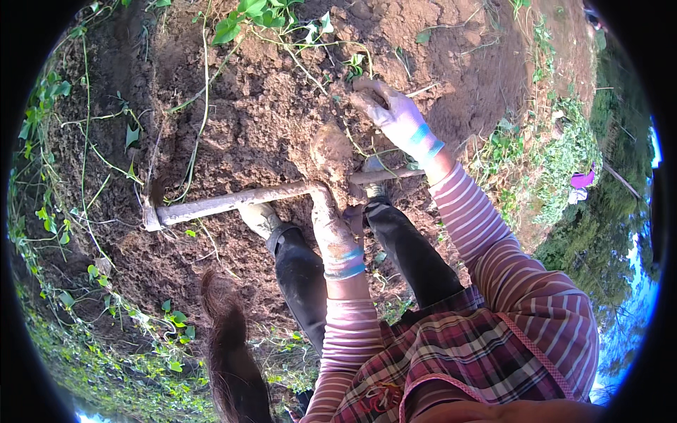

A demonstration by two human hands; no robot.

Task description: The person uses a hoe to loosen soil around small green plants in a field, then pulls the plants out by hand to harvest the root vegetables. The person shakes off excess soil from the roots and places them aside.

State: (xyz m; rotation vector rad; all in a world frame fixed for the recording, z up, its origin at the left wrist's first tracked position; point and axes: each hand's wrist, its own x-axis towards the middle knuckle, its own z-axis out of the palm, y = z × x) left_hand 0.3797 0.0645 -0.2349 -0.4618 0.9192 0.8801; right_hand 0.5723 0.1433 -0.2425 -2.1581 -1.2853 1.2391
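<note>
My left hand (338,238), in a soiled knit glove with a blue-striped cuff, grips a soil-caked lump (332,150), apparently a root tuber. The lump is held above the wooden handle of a hoe (227,202), hiding a stretch of it. That hoe lies crosswise over the ground by my feet, its metal head (151,215) at the left end. Farther forward and to the right, my right hand (389,113) wears a matching glove. Its fingers are curved, with a gap between thumb and fingers and nothing in it. A thin vine stem (351,138) runs between the two hands.
Loose brown soil (254,116) surrounds my shoes (259,219). Green leafy vines (264,16) trail across the far ground, with more at the left. Heaped vines (560,153) and a purple item (583,180) lie at the right. Long hair (227,328) hangs at lower left.
</note>
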